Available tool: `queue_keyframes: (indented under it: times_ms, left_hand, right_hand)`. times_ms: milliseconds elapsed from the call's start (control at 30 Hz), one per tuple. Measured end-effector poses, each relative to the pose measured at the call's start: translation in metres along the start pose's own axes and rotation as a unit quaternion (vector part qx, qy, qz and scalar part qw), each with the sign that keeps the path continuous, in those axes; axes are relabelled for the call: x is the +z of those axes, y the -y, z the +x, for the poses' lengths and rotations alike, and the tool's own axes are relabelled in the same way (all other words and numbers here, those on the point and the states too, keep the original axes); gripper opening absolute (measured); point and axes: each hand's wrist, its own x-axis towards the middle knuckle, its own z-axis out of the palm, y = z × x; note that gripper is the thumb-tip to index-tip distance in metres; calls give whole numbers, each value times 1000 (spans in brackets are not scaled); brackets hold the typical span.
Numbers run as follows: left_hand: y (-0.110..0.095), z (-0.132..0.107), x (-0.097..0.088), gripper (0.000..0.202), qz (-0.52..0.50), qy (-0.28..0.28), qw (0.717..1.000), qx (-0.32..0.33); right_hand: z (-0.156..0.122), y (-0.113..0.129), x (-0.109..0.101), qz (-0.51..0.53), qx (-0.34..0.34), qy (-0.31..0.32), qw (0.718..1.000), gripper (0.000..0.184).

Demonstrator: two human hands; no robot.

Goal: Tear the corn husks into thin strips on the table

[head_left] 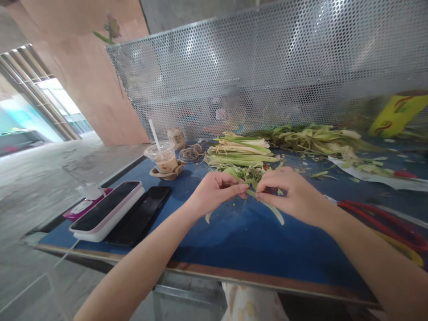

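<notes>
Over the blue tabletop (214,243) both hands meet at a pale green leaf strip (272,211). My left hand (219,191) pinches it between thumb and fingers. Fingertips of my right hand (290,191) close on the same strip just to the right. One end of the strip hangs down below the right hand. Right behind the fingers lie green flower heads or buds (250,173), partly hidden by the hands. Farther back is a stacked bundle of pale green stems (240,151).
Stripped leaves (314,138) are heaped at the back right, near a yellow roll (399,113). Red-handled scissors (381,220) lie right. On the left are a drink cup (163,158), twine (191,153), a black phone (140,216) and a pink-edged phone (107,209). A perforated metal panel (267,67) stands behind.
</notes>
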Motion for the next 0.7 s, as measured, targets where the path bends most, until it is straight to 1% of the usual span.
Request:
queue_keyframes:
  times_ms: [67,133,167,233,300,333,367,467,600,700]
  left_hand:
    - [0,0,-2,25,-1,1,1000,-1]
    - [0,1,-2,24,8,4,1000,-5]
    - [0,1,-2,22,16,5,1000,-6]
    - [0,0,-2,19,27,9,1000,-6]
    - [1,-1,0,20,32,16,999,2]
    - [1,-1,0,21,35,21,999,6]
    - [1,-2,1,22,41,27,999,8]
    - [0,-4,1,25,70,27,997,18]
    - [1,-5,1,30,111,6,994,16]
    - [2,-5,1,29,117,11,993,4]
  right_hand:
    - [0,-2,-2,1,-1,10,1000,14]
    - [0,-3,-3,-3,0,3,1000,15]
    - [0,-4,-4,-4,4,-14,1000,14]
    - [0,-5,-3,-12,11,-67,998,8]
    - [-1,-5,-1,-42,-4,-98,994,24]
    - [-1,-6,1,-60,-21,-95,993,29]
    - [-1,-6,2,-75,-40,-78,993,29]
    - [0,-6,4,-88,-76,-20,993,16]
    - [1,-4,1,-100,-101,17,990,21]
    - [0,-3,-3,-116,-101,32,988,25]
